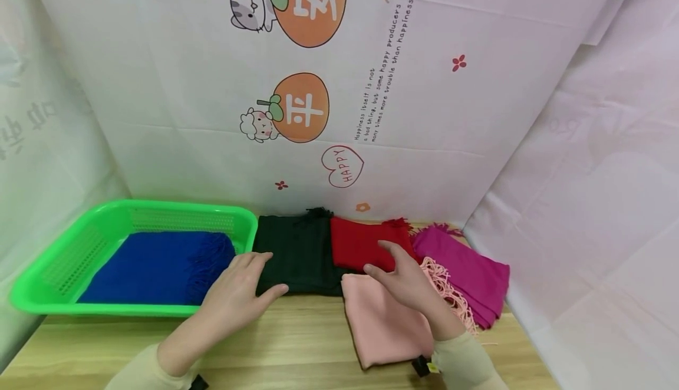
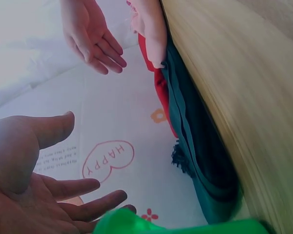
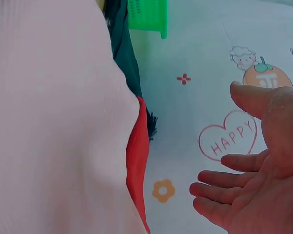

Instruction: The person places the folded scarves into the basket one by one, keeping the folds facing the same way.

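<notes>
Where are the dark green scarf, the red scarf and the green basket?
dark green scarf (image 1: pixel 299 254), head view, middle of its folded top face.
red scarf (image 1: pixel 361 243), head view, bare part left of the right hand.
green basket (image 1: pixel 58 260), head view, its left mesh wall.

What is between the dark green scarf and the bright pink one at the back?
A folded red scarf lies between the dark green scarf and the bright pink scarf. The head view shows it best.

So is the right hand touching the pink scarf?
Apart. The right wrist view shows the right hand open in the air, with bare backdrop between its fingers and the pink scarf.
</notes>
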The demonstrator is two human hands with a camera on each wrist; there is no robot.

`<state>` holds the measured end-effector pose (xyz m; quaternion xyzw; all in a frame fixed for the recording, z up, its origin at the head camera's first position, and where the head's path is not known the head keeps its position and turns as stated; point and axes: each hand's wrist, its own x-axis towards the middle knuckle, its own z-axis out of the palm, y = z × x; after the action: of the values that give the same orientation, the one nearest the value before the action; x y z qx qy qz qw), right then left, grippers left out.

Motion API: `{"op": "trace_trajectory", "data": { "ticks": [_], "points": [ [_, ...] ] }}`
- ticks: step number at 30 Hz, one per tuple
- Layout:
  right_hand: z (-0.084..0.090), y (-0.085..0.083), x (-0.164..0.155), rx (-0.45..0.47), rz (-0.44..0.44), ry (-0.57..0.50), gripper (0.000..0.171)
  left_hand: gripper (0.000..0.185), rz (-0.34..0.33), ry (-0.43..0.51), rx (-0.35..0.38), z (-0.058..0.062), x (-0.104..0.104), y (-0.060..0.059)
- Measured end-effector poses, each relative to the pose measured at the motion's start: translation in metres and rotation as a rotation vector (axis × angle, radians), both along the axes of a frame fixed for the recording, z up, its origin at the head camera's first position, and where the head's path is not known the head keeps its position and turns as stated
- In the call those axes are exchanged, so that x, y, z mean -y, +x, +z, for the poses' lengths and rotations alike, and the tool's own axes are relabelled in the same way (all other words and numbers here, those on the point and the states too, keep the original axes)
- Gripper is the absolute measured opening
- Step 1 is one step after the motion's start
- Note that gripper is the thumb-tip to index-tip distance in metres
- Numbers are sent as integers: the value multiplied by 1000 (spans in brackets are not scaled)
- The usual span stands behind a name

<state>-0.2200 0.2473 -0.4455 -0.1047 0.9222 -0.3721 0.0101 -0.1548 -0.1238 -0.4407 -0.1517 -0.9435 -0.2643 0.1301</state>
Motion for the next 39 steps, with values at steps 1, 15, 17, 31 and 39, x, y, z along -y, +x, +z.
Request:
{"op": "trace_trajectory", "data": {
  "ticks": [1,15,17,31,39],
  "points": [
    [0,0,-2,3,-2,-1,89,72,-3,1,4,0,-2,0],
    [-12,-5,-30,41,-16,34,95,75,-44,28,131,-3,-38,-13],
    [-13,-6,-35,38,-8,41,95,75,-46,29,144,-5,-42,-15],
    [-14,-10,-62,61,-21,127,96,74,-90,53,235,-16,-73,-30],
    [-15,-17,-73,29,-21,158,88,72,-124,117,290,-18,-90,-35]
  ]
}}
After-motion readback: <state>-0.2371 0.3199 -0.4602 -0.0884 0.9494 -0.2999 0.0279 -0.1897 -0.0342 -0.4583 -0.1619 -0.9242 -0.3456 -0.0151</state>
